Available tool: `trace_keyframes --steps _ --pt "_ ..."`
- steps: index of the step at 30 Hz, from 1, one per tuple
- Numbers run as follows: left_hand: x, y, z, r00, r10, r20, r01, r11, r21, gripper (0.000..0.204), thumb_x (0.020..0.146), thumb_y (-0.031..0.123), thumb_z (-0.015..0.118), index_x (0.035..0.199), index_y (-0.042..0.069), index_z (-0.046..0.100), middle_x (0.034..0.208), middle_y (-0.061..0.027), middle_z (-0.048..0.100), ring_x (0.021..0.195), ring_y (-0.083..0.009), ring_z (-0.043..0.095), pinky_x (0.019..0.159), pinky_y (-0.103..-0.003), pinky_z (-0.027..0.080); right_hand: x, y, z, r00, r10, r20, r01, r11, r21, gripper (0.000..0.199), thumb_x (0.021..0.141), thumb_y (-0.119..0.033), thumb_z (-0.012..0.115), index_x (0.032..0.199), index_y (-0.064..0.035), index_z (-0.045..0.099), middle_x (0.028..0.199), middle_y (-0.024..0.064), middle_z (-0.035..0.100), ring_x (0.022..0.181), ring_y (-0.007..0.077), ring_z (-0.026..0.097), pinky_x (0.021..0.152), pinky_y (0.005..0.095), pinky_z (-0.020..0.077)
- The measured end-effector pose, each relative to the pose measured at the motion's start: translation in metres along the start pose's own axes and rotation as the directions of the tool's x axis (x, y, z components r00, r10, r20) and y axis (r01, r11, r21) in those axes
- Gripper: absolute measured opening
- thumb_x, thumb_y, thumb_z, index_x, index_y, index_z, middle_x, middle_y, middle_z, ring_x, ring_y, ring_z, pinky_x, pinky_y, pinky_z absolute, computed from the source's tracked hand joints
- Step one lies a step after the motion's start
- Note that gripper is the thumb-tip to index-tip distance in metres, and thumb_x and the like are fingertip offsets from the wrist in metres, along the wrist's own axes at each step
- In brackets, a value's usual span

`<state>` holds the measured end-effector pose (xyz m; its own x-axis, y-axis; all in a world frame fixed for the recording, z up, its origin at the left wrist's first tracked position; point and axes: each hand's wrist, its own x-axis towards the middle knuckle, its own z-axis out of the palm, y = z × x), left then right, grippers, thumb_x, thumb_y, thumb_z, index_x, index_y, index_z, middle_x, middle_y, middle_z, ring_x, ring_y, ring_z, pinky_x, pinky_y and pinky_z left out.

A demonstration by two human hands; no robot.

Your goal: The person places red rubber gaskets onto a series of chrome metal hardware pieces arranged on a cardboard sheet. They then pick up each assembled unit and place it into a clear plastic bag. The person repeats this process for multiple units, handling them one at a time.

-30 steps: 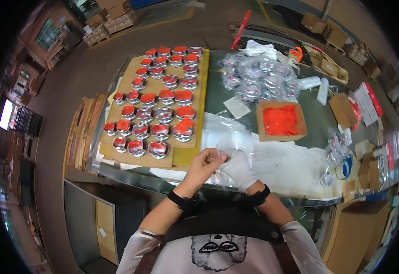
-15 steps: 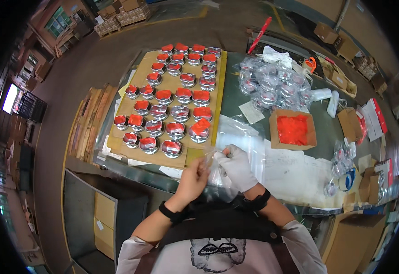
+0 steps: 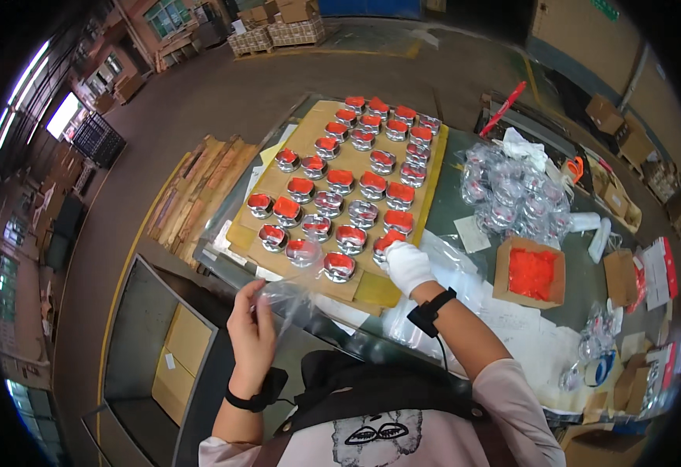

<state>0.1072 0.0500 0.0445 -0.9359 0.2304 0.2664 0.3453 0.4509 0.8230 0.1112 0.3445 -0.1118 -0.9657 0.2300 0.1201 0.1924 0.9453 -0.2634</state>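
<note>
Clear plastic bag (image 3: pixel 290 292) pinched in the bare left hand (image 3: pixel 252 331); gloved right hand (image 3: pixel 407 267) closes on a red-topped chrome part (image 3: pixel 388 243), best lifted squarely, bag mouth spread.

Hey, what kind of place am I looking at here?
Probably a factory packing bench: rows of shiny metal parts with red caps on a cardboard sheet, bagged parts in clear plastic, stacked cartons behind.

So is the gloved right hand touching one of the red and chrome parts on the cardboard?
Touching. In the head view the right hand closes over a red and chrome part at the near row's end.
</note>
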Motion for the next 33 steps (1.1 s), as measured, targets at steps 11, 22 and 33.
trace_keyframes --steps 11,22,33 --pt "-0.053 -0.043 0.266 0.644 0.304 0.702 -0.415 0.91 -0.013 0.016 0.085 0.012 0.055 0.089 0.001 0.066 0.075 -0.0224 0.064 0.074 -0.038 0.066 0.062 -0.047 0.051 -0.139 0.0 -0.157 0.987 0.086 -0.134 -0.065 0.985 0.158 0.022 0.076 -0.015 0.071 0.094 -0.0036 0.066 0.1 0.0161 0.063 0.09 0.0345 0.061 0.078 0.0443 0.0489" --pt "-0.082 -0.025 0.315 0.658 0.059 0.75 -0.068 0.997 -0.019 0.022 0.091 0.023 0.054 0.091 0.008 0.069 0.076 -0.0175 0.067 0.064 -0.0354 0.065 0.065 -0.042 0.053 -0.223 0.054 -0.058 0.958 -0.08 0.277 0.115 0.987 -0.113 0.018 0.086 -0.019 0.057 0.098 -0.0083 0.063 0.09 0.0123 0.063 0.085 0.0289 0.061 0.074 0.0389 0.0503" --pt "-0.141 0.077 0.312 0.59 0.505 0.63 -0.329 0.863 -0.384 0.02 0.097 0.017 0.052 0.109 0.005 0.063 0.076 -0.0199 0.065 0.06 -0.0307 0.065 0.057 -0.039 0.05 -0.256 0.116 -0.067 0.613 0.774 -0.158 -0.659 0.611 0.438 0.024 0.085 -0.027 0.059 0.085 -0.0042 0.065 0.076 0.0204 0.064 0.073 0.04 0.064 0.07 0.0463 0.0519"
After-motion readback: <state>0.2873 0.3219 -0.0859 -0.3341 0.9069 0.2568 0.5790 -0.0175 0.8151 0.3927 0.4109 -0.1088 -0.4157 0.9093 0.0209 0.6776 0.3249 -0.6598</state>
